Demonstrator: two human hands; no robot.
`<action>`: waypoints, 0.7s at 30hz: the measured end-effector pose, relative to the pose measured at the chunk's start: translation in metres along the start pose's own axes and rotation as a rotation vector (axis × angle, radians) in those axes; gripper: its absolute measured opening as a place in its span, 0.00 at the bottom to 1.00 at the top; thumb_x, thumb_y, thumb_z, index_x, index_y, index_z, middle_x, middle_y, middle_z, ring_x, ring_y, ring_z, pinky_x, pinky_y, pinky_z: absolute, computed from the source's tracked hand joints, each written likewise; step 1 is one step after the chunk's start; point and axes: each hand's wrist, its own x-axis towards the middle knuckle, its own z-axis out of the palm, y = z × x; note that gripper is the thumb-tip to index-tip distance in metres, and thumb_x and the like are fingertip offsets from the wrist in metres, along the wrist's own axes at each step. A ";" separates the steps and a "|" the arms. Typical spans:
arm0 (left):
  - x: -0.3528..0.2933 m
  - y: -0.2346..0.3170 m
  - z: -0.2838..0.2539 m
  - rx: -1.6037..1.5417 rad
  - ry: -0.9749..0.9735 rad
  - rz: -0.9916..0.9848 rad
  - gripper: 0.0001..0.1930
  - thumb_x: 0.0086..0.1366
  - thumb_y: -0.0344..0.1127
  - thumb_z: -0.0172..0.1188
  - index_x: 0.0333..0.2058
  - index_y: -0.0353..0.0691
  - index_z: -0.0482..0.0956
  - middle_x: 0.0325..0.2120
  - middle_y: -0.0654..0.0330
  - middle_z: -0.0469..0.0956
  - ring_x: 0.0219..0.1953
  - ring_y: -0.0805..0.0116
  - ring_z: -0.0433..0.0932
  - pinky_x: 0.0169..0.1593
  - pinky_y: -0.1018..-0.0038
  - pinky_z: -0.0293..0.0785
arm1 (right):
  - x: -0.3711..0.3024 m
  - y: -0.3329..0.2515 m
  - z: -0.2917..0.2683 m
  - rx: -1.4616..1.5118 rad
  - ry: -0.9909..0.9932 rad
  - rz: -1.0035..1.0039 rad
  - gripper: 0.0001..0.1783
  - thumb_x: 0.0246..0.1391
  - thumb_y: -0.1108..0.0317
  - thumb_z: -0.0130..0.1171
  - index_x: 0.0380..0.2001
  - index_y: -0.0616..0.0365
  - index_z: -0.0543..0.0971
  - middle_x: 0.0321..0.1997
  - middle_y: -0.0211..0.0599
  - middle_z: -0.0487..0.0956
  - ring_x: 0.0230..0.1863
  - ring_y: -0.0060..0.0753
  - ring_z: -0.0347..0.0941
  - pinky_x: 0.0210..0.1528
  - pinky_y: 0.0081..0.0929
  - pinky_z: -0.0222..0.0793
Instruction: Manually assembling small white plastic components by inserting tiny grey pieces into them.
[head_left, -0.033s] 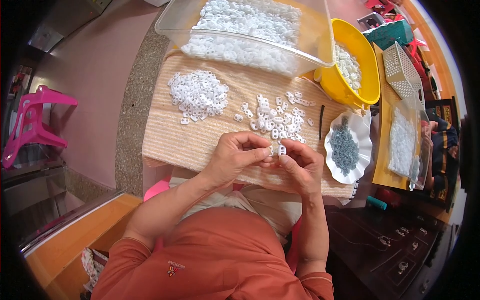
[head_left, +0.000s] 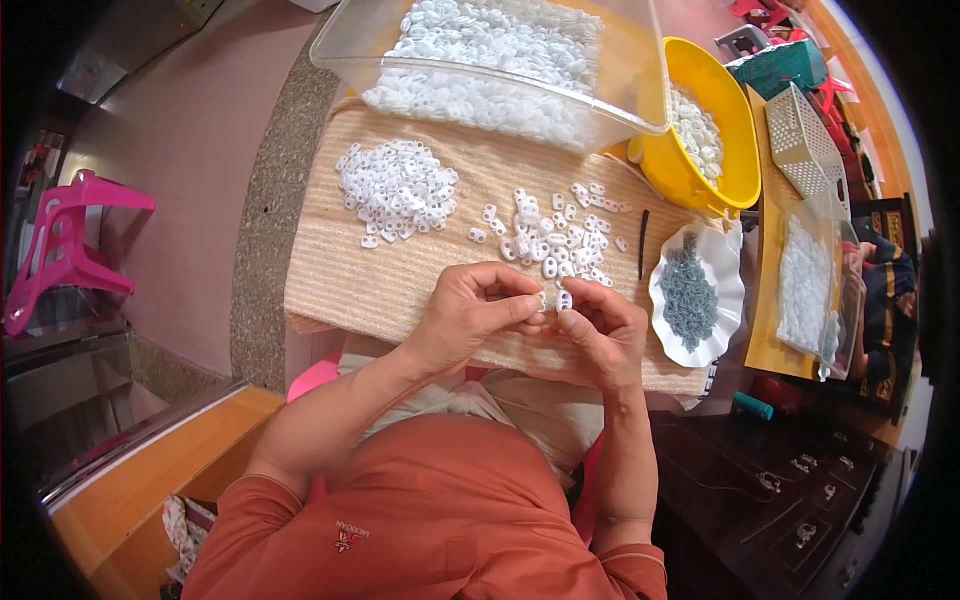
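Observation:
My left hand [head_left: 478, 308] and my right hand [head_left: 612, 330] meet over the near edge of the cloth-covered table. Between the thumb and fingers of my right hand is a small white oval plastic piece [head_left: 564, 300] with dark holes. My left fingers pinch another small white plastic piece [head_left: 542, 299], mostly hidden by the fingertips. Just beyond my hands lies a loose group of white two-holed pieces [head_left: 550, 240]. A denser heap of small white plastic pieces [head_left: 398, 190] sits farther left.
A clear plastic bin [head_left: 480, 75] of white pieces stands at the back, beside a yellow tub [head_left: 740, 150]. On the right are a white scalloped dish [head_left: 728, 290] holding small grey parts and a thin black strip [head_left: 643, 245]. A pink stool [head_left: 75, 240] stands left; another person sits far right.

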 end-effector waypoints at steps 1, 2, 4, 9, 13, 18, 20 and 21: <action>0.000 0.000 0.000 0.009 -0.007 0.002 0.07 0.59 0.25 0.61 0.37 0.32 0.77 0.29 0.57 0.79 0.31 0.71 0.80 0.37 0.76 0.80 | 0.000 0.001 -0.001 0.000 -0.001 0.001 0.18 0.53 0.79 0.59 0.48 0.70 0.73 0.36 0.41 0.79 0.35 0.30 0.78 0.40 0.29 0.79; 0.000 0.000 0.000 0.008 -0.005 0.002 0.07 0.59 0.25 0.61 0.37 0.32 0.77 0.29 0.57 0.79 0.31 0.71 0.80 0.37 0.76 0.80 | 0.000 0.004 -0.002 -0.050 0.006 -0.013 0.18 0.53 0.79 0.59 0.48 0.70 0.73 0.36 0.41 0.79 0.35 0.31 0.78 0.40 0.29 0.78; 0.000 0.000 0.000 0.005 -0.007 0.000 0.08 0.59 0.26 0.61 0.37 0.32 0.77 0.29 0.57 0.79 0.30 0.71 0.80 0.37 0.76 0.80 | 0.001 0.005 -0.003 -0.100 0.011 -0.026 0.18 0.53 0.79 0.59 0.48 0.71 0.73 0.36 0.41 0.79 0.35 0.31 0.78 0.39 0.29 0.78; 0.001 -0.002 -0.002 0.014 -0.011 -0.007 0.08 0.59 0.26 0.62 0.37 0.32 0.77 0.30 0.57 0.79 0.31 0.71 0.80 0.37 0.76 0.80 | 0.001 0.003 -0.002 -0.086 0.009 -0.034 0.17 0.53 0.79 0.59 0.47 0.70 0.74 0.35 0.41 0.79 0.35 0.32 0.79 0.39 0.29 0.78; 0.002 -0.002 -0.002 0.007 -0.023 -0.004 0.08 0.59 0.26 0.62 0.37 0.31 0.78 0.29 0.57 0.79 0.31 0.71 0.80 0.38 0.76 0.80 | 0.002 0.003 -0.003 -0.151 0.006 -0.025 0.17 0.53 0.79 0.59 0.47 0.70 0.74 0.35 0.41 0.79 0.35 0.32 0.78 0.39 0.30 0.78; 0.002 -0.002 -0.002 0.005 -0.022 -0.003 0.08 0.59 0.25 0.61 0.37 0.31 0.77 0.29 0.57 0.79 0.31 0.71 0.80 0.38 0.76 0.80 | 0.002 0.002 -0.005 -0.265 -0.009 -0.040 0.17 0.53 0.79 0.58 0.48 0.71 0.73 0.35 0.42 0.79 0.35 0.33 0.79 0.39 0.31 0.78; 0.002 -0.002 -0.002 0.008 -0.021 -0.003 0.07 0.59 0.25 0.61 0.37 0.31 0.77 0.29 0.57 0.80 0.31 0.71 0.81 0.38 0.76 0.80 | 0.001 0.005 -0.006 -0.231 -0.008 -0.060 0.17 0.54 0.78 0.58 0.48 0.71 0.73 0.35 0.42 0.79 0.35 0.33 0.79 0.40 0.31 0.78; 0.001 -0.002 -0.002 0.003 -0.021 -0.005 0.07 0.59 0.25 0.61 0.37 0.31 0.77 0.29 0.57 0.80 0.31 0.71 0.81 0.38 0.76 0.80 | 0.001 0.007 -0.006 -0.196 -0.008 -0.080 0.17 0.54 0.78 0.58 0.48 0.71 0.73 0.35 0.42 0.79 0.35 0.34 0.79 0.40 0.31 0.78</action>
